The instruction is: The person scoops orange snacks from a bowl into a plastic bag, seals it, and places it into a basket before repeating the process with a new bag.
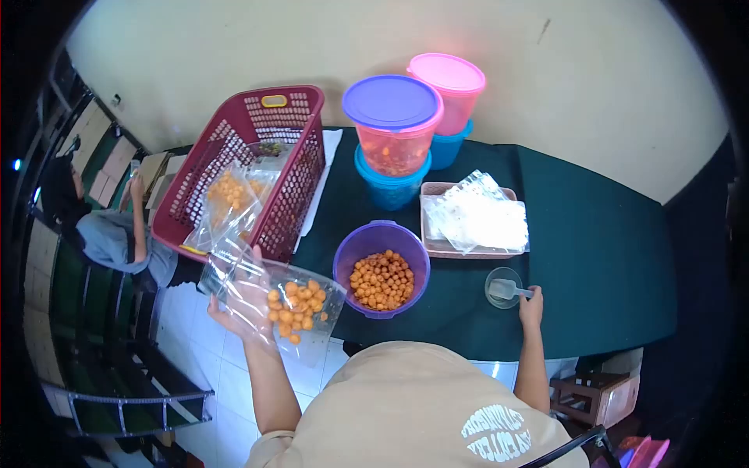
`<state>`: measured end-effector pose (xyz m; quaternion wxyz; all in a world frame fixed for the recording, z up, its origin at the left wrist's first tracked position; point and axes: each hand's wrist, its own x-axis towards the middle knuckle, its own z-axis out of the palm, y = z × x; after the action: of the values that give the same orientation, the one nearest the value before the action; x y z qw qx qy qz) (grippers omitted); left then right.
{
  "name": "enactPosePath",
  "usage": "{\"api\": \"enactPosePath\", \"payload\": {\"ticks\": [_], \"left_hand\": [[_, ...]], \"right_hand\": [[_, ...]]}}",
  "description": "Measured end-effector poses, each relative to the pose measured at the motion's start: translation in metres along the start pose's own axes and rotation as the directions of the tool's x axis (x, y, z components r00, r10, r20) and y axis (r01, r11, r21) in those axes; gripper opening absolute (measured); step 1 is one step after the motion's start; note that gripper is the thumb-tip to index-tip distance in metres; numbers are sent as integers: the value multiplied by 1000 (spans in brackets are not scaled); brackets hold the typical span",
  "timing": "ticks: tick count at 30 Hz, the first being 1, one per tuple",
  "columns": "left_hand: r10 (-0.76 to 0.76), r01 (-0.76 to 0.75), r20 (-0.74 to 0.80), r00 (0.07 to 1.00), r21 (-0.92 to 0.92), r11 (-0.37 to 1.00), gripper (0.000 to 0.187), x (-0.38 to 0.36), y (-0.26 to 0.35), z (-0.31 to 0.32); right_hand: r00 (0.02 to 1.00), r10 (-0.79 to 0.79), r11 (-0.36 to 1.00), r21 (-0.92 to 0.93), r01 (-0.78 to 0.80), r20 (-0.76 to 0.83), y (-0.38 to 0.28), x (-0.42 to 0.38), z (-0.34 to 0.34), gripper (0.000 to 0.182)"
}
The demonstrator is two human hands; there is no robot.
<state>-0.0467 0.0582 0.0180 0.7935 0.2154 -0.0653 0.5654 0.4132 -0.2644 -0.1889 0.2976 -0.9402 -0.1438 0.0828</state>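
Note:
My left hand (243,304) holds a clear plastic bag (321,343), its fingers seen partly through the film. Several round orange snack balls (296,306) lie inside the bag, which tilts to the left of a purple tub (420,269). More of the same orange balls (382,281) fill the bottom of that tub. On the right, my right hand (531,307) is closed on the handle of a small whitish scoop (503,289). The scoop's head rests in a small clear bowl (495,301) on the table.
A maroon basket (285,222) with filled bags (232,191) stands at left. Stacked lidded tubs (392,183) stand at the back. A pink tray (468,253) holds flat plastic bags (480,214). Dark green cloth (593,257) covers the table. A person (117,234) is at far left.

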Motion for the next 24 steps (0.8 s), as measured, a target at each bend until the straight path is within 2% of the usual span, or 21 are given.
{"api": "enactPosePath", "payload": {"ticks": [1, 3, 4, 5, 6, 7, 9, 10, 11, 12, 13, 15, 17, 19, 20, 21, 24], "left_hand": [[4, -3, -38, 999, 14, 1000, 74, -4, 3, -3], [28, -26, -41, 999, 50, 998, 73, -7, 10, -11], [44, -38, -102, 994, 62, 997, 74, -9, 13, -13], [66, -55, -160, 985, 76, 996, 76, -10, 17, -15], [56, -34, -128, 990, 166, 985, 76, -12, 20, -15], [62, -42, -112, 992, 168, 985, 76, -14, 22, -17], [96, -89, 7, 995, 459, 884, 78, -13, 24, -21], [111, -115, 41, 993, 558, 822, 81, -11, 23, -16], [113, -124, 55, 992, 555, 822, 81, -10, 22, -16], [109, -131, 74, 991, 639, 758, 83, -10, 23, -15], [106, -141, 94, 990, 717, 683, 85, -9, 24, -15], [93, -131, 93, 991, 731, 670, 88, -10, 28, -11], [8, -49, 57, 998, 767, 640, 89, -13, 36, -20], [-4, -40, 55, 998, 761, 647, 88, -16, 44, -26], [-28, -5, 31, 999, 757, 654, 88, -17, 49, -29], [-15, -25, 46, 999, 756, 654, 88, -17, 53, -32], [-42, 53, -34, 999, 756, 653, 85, -19, 62, -38]], "right_hand": [[1000, 13, 1000, -1, -13, -13, -13, -10, -7, 35], [972, 90, 962, -233, -142, -219, -50, -30, -6, 43], [951, -1, 949, -301, -97, -309, -58, -31, -3, 48], [949, -10, 956, -281, -83, -317, -72, -24, 3, 48], [922, -183, 976, -176, 129, -340, -96, -22, 0, 48], [860, -337, 939, -78, 334, -382, -121, -25, -4, 48], [778, -569, 803, 21, 595, -266, -217, -42, -26, 45], [673, -677, 708, -11, 707, -297, -260, -45, -29, 44], [549, -772, 593, -51, 804, -322, -299, -44, -30, 44], [474, -812, 530, -89, 843, -341, -335, -41, -27, 41], [396, -846, 464, -128, 876, -358, -364, -35, -25, 37], [375, -855, 461, -195, 866, -358, -408, -10, -9, 35], [347, -866, 451, -262, 853, -360, -434, 4, 10, 33], [363, -901, 426, -329, 843, -236, -446, 22, 20, 29], [313, -913, 391, -341, 855, -261, -447, 27, 26, 25], [298, -914, 382, -344, 858, -274, -446, 28, 25, 25], [262, -910, 362, -308, 880, -320, -440, 6, 15, 21]]}}
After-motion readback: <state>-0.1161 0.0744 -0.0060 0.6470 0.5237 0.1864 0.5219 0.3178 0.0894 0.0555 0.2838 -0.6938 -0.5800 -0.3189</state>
